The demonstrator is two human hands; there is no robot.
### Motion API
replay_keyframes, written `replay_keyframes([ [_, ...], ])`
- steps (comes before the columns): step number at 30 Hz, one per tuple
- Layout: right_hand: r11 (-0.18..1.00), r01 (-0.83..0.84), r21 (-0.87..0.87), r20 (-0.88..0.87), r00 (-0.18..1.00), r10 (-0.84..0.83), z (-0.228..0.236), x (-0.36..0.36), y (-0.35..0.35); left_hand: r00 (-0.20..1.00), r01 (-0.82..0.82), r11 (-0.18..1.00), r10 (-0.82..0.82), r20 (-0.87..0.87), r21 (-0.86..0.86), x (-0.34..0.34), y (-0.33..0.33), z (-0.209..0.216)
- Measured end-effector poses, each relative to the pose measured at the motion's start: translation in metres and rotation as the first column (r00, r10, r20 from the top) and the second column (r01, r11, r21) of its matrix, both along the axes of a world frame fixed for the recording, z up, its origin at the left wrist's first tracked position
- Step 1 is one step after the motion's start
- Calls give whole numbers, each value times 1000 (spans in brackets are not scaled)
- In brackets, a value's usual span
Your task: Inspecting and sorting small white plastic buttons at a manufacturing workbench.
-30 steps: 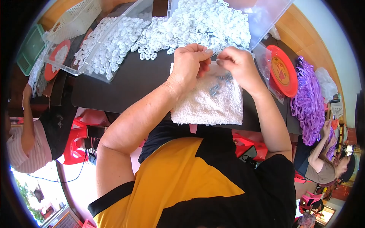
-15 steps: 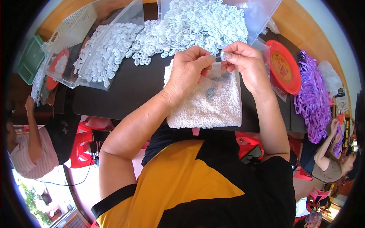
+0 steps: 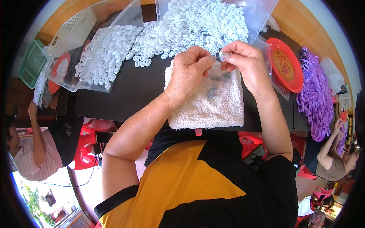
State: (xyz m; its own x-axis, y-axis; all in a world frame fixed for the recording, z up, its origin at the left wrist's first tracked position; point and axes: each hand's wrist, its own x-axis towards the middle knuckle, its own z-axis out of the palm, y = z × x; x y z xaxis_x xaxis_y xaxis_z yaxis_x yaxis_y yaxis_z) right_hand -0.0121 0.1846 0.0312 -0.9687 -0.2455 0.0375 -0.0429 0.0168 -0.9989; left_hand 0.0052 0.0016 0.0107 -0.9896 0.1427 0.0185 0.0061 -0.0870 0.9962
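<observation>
Over a folded white towel [image 3: 207, 112], both my hands meet at fingertip height, a small gap apart. Thumb and fingers of my right hand [image 3: 249, 68] pinch a small white oval plastic piece [image 3: 221, 56]. My left hand [image 3: 187, 72] is closed in a pinch facing it; whatever sits between its fingertips is too small to make out. Several tiny blue-grey pieces [image 3: 211, 91] lie on the towel below my hands. Just beyond, a large heap of white oval plastic pieces [image 3: 190, 30] spills from a clear bin onto the dark table.
At left, a clear plastic bin [image 3: 70, 85] holds more white pieces beside a green basket [image 3: 32, 64]. A red plate [image 3: 296, 81] and purple ribbons [image 3: 315, 98] are on the right. One person [image 3: 38, 148] sits at left, another [image 3: 330, 159] at right.
The whole view has shifted slightly. My hands keep nearly the same pose, and the white oval piece in my right hand has turned a little.
</observation>
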Motion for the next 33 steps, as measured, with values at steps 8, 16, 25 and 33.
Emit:
replay_keyframes([
  [8,1000,16,-27,-21,1000,-17,-5,6,-10,1000,-10,1000,10,-2,13,3,3,0],
  [16,996,45,-80,10,999,-44,-6,4,-8,998,7,994,-14,66,107,3,5,1],
  [25,996,27,-83,-2,1000,-28,-4,4,-4,995,62,994,-69,70,92,3,2,2],
  [33,999,-29,-17,49,998,30,-1,5,-3,996,28,993,-38,86,111,4,1,4],
])
